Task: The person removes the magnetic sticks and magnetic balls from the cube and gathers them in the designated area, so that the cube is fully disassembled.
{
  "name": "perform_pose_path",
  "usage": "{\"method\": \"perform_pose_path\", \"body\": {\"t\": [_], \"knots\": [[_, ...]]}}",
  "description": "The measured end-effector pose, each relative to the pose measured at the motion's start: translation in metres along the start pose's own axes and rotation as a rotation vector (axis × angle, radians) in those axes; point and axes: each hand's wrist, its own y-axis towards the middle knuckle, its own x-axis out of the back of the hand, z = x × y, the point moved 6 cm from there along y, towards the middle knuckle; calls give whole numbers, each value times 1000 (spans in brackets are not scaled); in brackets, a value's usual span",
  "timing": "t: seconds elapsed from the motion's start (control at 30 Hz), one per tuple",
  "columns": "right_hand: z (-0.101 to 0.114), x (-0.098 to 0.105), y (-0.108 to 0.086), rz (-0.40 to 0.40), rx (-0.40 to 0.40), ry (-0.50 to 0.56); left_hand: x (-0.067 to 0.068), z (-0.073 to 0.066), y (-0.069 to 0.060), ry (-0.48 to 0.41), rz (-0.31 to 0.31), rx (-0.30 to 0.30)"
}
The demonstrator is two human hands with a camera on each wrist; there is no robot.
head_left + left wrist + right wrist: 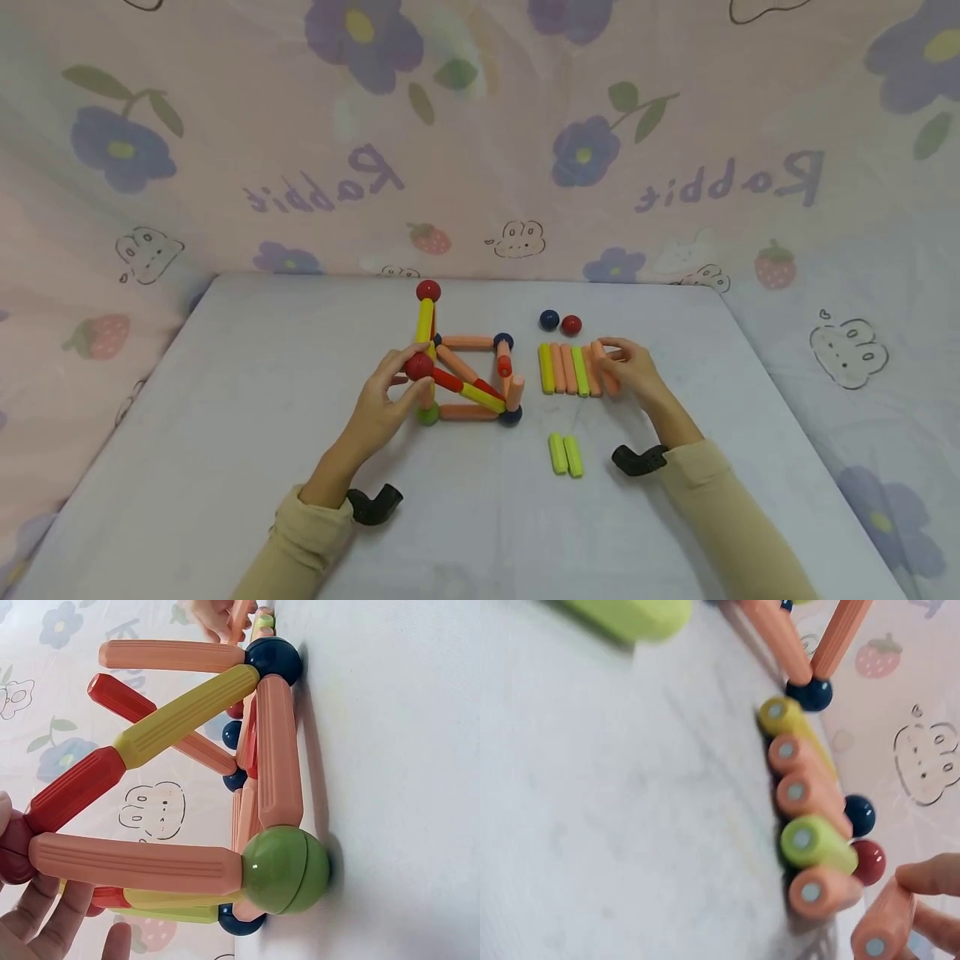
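In the head view a frame of rods and balls stands on the table, with a green ball (428,413) at its near left corner. The left hand (378,408) grips the red ball (418,366) on top of an upright orange rod; red and yellow rods slope from that ball to a dark blue ball (510,415). At the right end of a row of rods, the right hand (633,371) pinches an orange rod (606,368). The right wrist view shows that orange rod (885,922) between thumb and fingers, apart from the row's last orange rod (817,892).
A loose blue ball (549,320) and red ball (572,325) lie behind the row. Two yellow-green rods (566,456) lie nearer the front. A patterned curtain (480,142) hangs behind the white table (480,517).
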Motion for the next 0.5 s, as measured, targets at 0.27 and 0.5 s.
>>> {"method": "perform_pose_path", "body": {"t": [0.27, 0.5], "knots": [[-19, 2, 10, -36, -71, -104, 1, 0, -3, 3, 6, -1], [-17, 3, 17, -47, -48, -149, 0, 2, -1, 4, 9, 1]]}}
